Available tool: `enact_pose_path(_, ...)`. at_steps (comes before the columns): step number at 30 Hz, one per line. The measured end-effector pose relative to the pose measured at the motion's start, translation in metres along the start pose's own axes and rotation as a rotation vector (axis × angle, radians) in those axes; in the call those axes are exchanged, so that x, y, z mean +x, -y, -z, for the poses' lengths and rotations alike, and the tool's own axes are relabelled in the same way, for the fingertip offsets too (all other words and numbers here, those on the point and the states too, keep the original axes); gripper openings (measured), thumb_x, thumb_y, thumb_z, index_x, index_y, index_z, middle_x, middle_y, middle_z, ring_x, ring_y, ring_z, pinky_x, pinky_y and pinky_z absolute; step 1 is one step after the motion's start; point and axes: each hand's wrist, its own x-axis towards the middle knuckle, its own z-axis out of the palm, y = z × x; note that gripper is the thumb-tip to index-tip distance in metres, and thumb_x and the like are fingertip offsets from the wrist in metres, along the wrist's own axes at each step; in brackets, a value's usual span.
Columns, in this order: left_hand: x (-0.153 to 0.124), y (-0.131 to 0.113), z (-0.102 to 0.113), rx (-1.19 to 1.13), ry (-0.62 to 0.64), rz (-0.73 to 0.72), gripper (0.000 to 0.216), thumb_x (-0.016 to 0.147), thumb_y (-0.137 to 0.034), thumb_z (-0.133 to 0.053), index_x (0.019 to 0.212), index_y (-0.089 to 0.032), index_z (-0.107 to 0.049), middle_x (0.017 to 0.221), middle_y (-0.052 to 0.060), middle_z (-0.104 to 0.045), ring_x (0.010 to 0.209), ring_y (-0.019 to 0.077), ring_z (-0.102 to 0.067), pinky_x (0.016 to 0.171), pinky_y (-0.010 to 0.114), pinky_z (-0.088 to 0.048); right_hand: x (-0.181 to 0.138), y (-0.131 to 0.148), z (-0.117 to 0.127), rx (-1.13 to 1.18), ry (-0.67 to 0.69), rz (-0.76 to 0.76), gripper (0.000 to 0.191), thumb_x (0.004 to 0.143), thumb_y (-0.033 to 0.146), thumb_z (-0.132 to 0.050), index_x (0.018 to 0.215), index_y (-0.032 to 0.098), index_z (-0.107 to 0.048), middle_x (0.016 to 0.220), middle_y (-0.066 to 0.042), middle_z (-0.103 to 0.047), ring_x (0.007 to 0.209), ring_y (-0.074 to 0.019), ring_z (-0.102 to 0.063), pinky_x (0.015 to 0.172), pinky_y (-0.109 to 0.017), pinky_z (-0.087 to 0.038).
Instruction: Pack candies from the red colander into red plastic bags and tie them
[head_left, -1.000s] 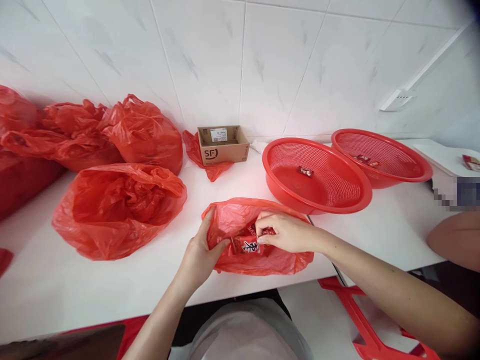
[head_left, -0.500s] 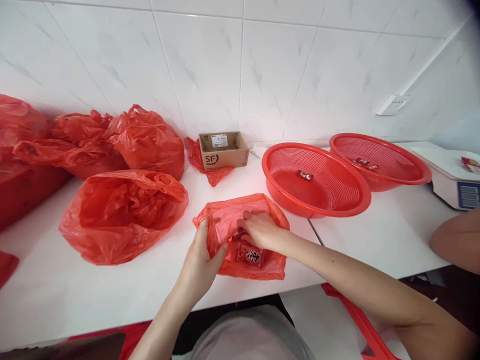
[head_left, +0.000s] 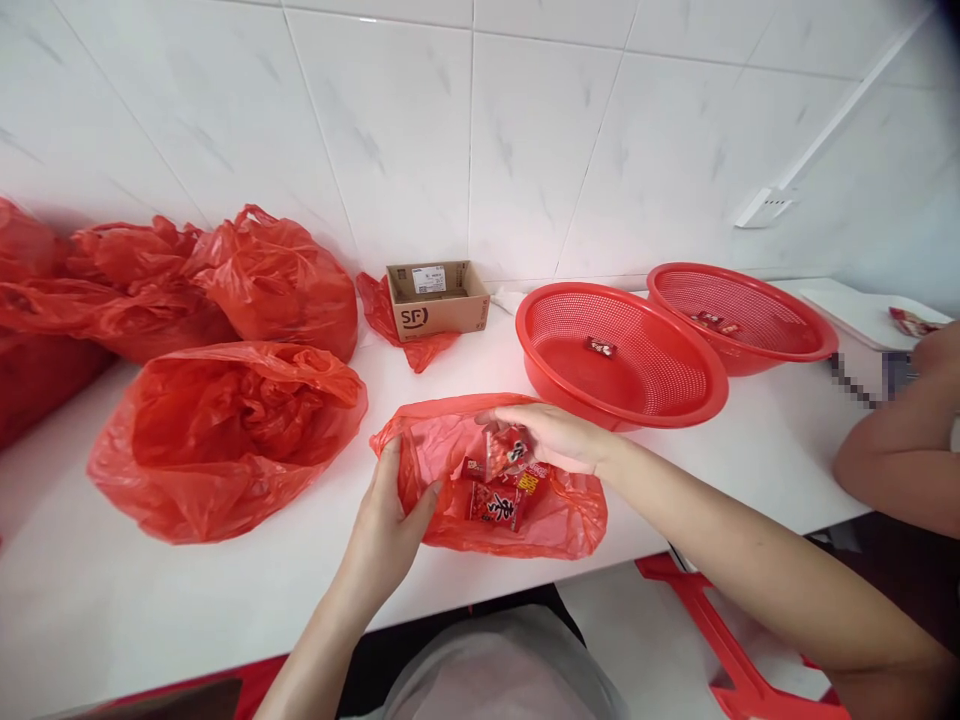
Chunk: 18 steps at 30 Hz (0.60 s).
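A thin red plastic bag (head_left: pixel 577 520) lies open on the white table in front of me. My left hand (head_left: pixel 391 530) grips its left edge between thumb and fingers. Inside the bag, my right hand (head_left: pixel 559 435) holds a small red snack packet (head_left: pixel 506 450) with white lettering, its fingers partly hidden behind it. Beneath lies another red snack packet (head_left: pixel 495 505) with a large dark character on it. More small wrapped pieces show beside these, partly covered.
Two red plastic colanders (head_left: pixel 622 385) (head_left: pixel 780 340) hold a few small packets. Behind stands a small cardboard box (head_left: pixel 442 318). Red plastic bags (head_left: pixel 225 440) crowd the left. At right, another person's arm (head_left: pixel 900 450) rests near a white scale (head_left: pixel 855 310).
My right hand has lifted a snack packet into view and turned. The bag's right side is spread wider, showing more packets. My left hand keeps its hold. The view has shifted slightly.
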Motion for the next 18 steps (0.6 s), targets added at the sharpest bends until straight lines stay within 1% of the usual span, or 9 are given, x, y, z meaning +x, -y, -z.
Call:
enact_pose_path(1, 0.000, 0.000, 0.000, 0.000, -0.002, -0.005, 0.076, 0.089, -0.041, -0.054, 0.152, -0.018, -0.018, 0.151, 0.020, -0.038, 0.142, 0.0330, -0.032, 0.113, 0.055, -0.028, 0.000, -0.002, 0.001, -0.020, 0.006, -0.012, 0.027, 0.089, 0.032, -0.058, 0.113, 0.021, -0.066, 0.116, -0.008, -0.064, 0.087, -0.0143, -0.064, 0.069, -0.027, -0.056)
enact_pose_path(3, 0.000, 0.000, 0.000, -0.001, -0.010, -0.016, 0.076, 0.089, -0.041, -0.054, 0.152, -0.018, -0.017, 0.155, 0.019, -0.033, 0.144, 0.0314, -0.029, 0.116, 0.052, -0.026, 0.000, -0.007, 0.004, -0.119, 0.003, -0.011, 0.037, 0.085, 0.020, -0.060, 0.122, 0.022, -0.060, 0.130, -0.009, -0.058, 0.095, -0.0151, -0.064, 0.075, -0.029, -0.056)
enact_pose_path(6, 0.000, -0.001, 0.000, -0.001, -0.008, -0.008, 0.078, 0.089, -0.040, -0.055, 0.153, -0.017, -0.016, 0.156, 0.019, -0.030, 0.145, 0.0308, -0.028, 0.117, 0.051, -0.024, 0.000, -0.011, 0.006, -0.381, -0.063, 0.061, 0.049, 0.083, 0.016, -0.060, 0.131, 0.021, -0.053, 0.141, -0.010, -0.050, 0.101, -0.0161, -0.063, 0.084, -0.032, -0.055)
enact_pose_path(7, 0.000, -0.002, 0.000, 0.000, -0.007, -0.006, 0.079, 0.089, -0.040, -0.054, 0.153, -0.016, -0.016, 0.156, 0.019, -0.030, 0.145, 0.0306, -0.028, 0.117, 0.051, -0.025, -0.001, -0.011, 0.006, -0.490, -0.072, 0.097, 0.048, 0.083, 0.018, -0.061, 0.130, 0.020, -0.053, 0.140, -0.010, -0.052, 0.103, -0.0167, -0.063, 0.086, -0.032, -0.053)
enact_pose_path(9, 0.001, -0.003, 0.000, 0.000, -0.004, -0.012, 0.078, 0.089, -0.040, -0.054, 0.153, -0.015, -0.015, 0.156, 0.020, -0.031, 0.145, 0.0299, -0.028, 0.117, 0.050, -0.026, -0.002, -0.013, 0.002, -0.700, -0.030, 0.163, 0.040, 0.084, 0.023, -0.063, 0.123, 0.020, -0.058, 0.129, -0.008, -0.061, 0.104, -0.0181, -0.063, 0.087, -0.032, -0.051)
enact_pose_path(11, 0.001, -0.002, -0.001, -0.001, -0.002, -0.027, 0.078, 0.090, -0.040, -0.054, 0.153, -0.017, -0.015, 0.155, 0.019, -0.032, 0.145, 0.0289, -0.028, 0.116, 0.048, -0.027, -0.002, -0.015, -0.006, -0.878, 0.004, 0.208, 0.032, 0.084, 0.030, -0.065, 0.115, 0.020, -0.063, 0.116, -0.007, -0.068, 0.099, -0.0200, -0.064, 0.084, -0.033, -0.050)
enact_pose_path(14, 0.003, 0.000, -0.002, 0.011, -0.006, -0.059, 0.077, 0.089, -0.039, -0.054, 0.154, -0.021, -0.015, 0.154, 0.017, -0.034, 0.143, 0.0281, -0.033, 0.113, 0.047, -0.032, 0.002, -0.020, -0.022, -1.098, -0.098, 0.230, 0.029, 0.085, 0.039, -0.064, 0.106, 0.019, -0.066, 0.106, -0.008, -0.072, 0.095, -0.0242, -0.066, 0.077, -0.034, -0.048)
enact_pose_path(16, 0.003, 0.002, -0.002, 0.041, 0.005, -0.071, 0.077, 0.089, -0.038, -0.054, 0.154, -0.024, -0.014, 0.150, 0.016, -0.040, 0.137, 0.0280, -0.042, 0.109, 0.046, -0.038, 0.006, -0.023, -0.028, -1.183, -0.160, 0.247, 0.020, 0.088, 0.035, -0.060, 0.097, 0.020, -0.068, 0.099, -0.007, -0.073, 0.091, -0.0238, -0.066, 0.073, -0.032, -0.045)
enact_pose_path(18, 0.002, 0.001, -0.002, 0.094, 0.029, -0.053, 0.077, 0.089, -0.039, -0.053, 0.154, -0.025, -0.014, 0.137, 0.014, -0.054, 0.122, 0.0276, -0.055, 0.098, 0.044, -0.045, 0.009, -0.023, -0.029, -1.183, -0.140, 0.293, 0.013, 0.090, 0.027, -0.057, 0.090, 0.021, -0.068, 0.090, -0.004, -0.073, 0.084, -0.0197, -0.065, 0.070, -0.029, -0.043)
